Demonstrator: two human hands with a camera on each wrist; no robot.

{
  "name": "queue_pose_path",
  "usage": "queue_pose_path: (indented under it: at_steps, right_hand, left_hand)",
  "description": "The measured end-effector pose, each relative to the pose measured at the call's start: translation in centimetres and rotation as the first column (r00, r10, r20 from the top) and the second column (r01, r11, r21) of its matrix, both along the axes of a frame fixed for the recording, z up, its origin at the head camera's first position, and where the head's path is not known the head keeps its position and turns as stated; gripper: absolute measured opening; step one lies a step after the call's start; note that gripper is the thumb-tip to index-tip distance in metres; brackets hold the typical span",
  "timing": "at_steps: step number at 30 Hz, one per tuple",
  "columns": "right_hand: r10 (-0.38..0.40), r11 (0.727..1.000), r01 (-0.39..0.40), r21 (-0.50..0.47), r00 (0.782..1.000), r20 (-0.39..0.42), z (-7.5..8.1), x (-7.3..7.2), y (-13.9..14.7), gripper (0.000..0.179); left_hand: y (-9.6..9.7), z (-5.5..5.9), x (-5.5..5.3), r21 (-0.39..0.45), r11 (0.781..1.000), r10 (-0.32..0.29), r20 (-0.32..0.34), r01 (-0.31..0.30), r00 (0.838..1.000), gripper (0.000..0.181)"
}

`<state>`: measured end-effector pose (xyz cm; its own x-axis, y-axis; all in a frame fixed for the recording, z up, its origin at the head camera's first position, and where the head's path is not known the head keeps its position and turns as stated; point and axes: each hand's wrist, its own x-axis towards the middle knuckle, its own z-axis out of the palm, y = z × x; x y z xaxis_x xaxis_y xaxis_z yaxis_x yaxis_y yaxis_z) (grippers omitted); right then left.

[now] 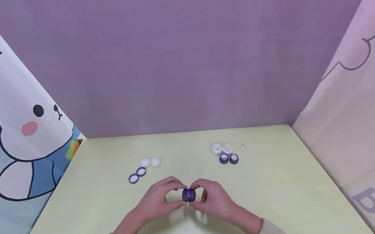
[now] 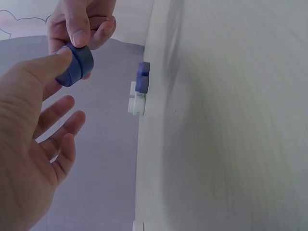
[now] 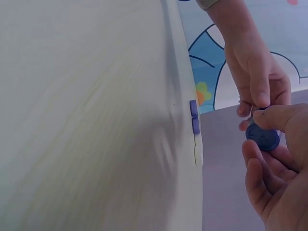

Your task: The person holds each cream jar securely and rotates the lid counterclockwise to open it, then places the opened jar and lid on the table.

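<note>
Above the table's near middle, a small round dark-blue jar [image 1: 188, 195] is held between both hands. My left hand [image 1: 158, 199] pinches its left side between thumb and fingertips. From the other side, my right hand [image 1: 214, 200] pinches it the same way. A seam runs round the jar [image 2: 74, 66] in the left wrist view, so it looks like a lid and body put together; how tightly they fit I cannot tell. One flat round face of the jar [image 3: 262, 138] shows in the right wrist view.
Ahead on the left lie two white lids [image 1: 155, 162] and two blue-rimmed lids [image 1: 133, 178]. Ahead on the right stand two white jars [image 1: 217, 149] and two blue jars [image 1: 234, 158]. A purple backdrop [image 1: 173, 56] and printed side cloths [image 1: 32, 123] enclose the pale table [image 1: 285, 183].
</note>
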<state>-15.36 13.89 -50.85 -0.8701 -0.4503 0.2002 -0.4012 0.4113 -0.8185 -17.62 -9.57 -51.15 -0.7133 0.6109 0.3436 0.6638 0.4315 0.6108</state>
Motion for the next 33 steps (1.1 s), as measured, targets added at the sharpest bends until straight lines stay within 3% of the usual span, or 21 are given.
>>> queue_pose_path:
  at_steps: [11, 16, 19, 25, 33]
  right_hand:
    - [-0.008, 1.0, 0.008, -0.002, 0.999, -0.045, -0.5, 0.6, -0.4, 0.035]
    - [-0.015, 1.0, 0.015, -0.004, 0.999, -0.033, -0.5, 0.5, -0.1, 0.036]
    - [-0.019, 1.0, 0.019, 0.001, 0.999, -0.026, -0.4, 0.4, 0.0, 0.037]
    - [0.01, 1.0, -0.01, -0.017, 1.0, 0.002, -0.4, 0.7, 0.1, 0.036]
    - [0.013, 1.0, -0.014, -0.01, 0.998, -0.054, 0.0, 0.9, -0.3, 0.036]
  left_hand:
    - [0.4, -0.5, 1.1, 0.028, 0.991, 0.128, -0.028, -0.127, 0.991, 0.028]
    - [0.4, -0.4, 1.0, 0.016, 0.987, 0.158, -0.004, -0.158, 0.987, 0.039]
    - [0.2, -0.5, 1.0, 0.021, 0.993, 0.117, 0.02, -0.118, 0.993, 0.044]
    - [-0.1, -0.6, 1.1, 0.038, 0.998, -0.051, -0.001, 0.051, 0.999, 0.04]
    - [-0.2, -0.3, 1.1, 0.042, 0.999, -0.028, -0.06, 0.03, 0.998, 0.037]
